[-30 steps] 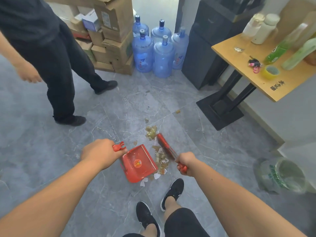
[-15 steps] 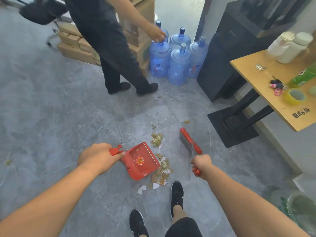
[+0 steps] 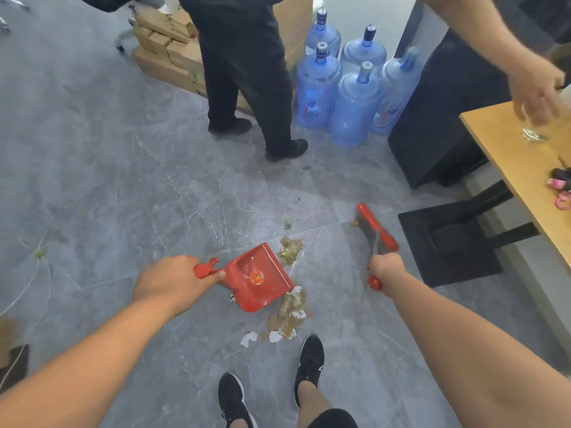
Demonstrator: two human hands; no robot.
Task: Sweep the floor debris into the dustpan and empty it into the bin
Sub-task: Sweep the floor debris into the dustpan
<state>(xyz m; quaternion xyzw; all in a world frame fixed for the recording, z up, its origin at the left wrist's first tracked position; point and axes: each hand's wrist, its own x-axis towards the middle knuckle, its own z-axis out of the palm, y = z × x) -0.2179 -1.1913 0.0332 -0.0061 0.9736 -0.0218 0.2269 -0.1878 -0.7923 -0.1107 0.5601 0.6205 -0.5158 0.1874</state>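
A red dustpan [image 3: 258, 278] rests on the grey floor with my left hand [image 3: 176, 281] gripping its handle. My right hand [image 3: 386, 270] holds a red hand brush [image 3: 375, 228], lifted to the right of the pan, its bristles near a small crumb [image 3: 354, 223]. Brown and white debris [image 3: 290, 310] lies along the pan's right edge and just below it. A second clump of debris [image 3: 289, 250] sits at the pan's upper right corner. The bin is out of view.
A person in dark trousers [image 3: 247, 72] stands behind the debris, one hand [image 3: 536, 91] over the wooden table [image 3: 522, 168] at right. Blue water jugs [image 3: 352, 88], cardboard boxes [image 3: 167, 54] and a black cabinet [image 3: 438, 112] line the back. My feet [image 3: 309, 362] are just below the pile.
My right hand has carried the brush away from the pile, out to the right and farther off. The other person walked from the left to the jugs. The view shifted left.
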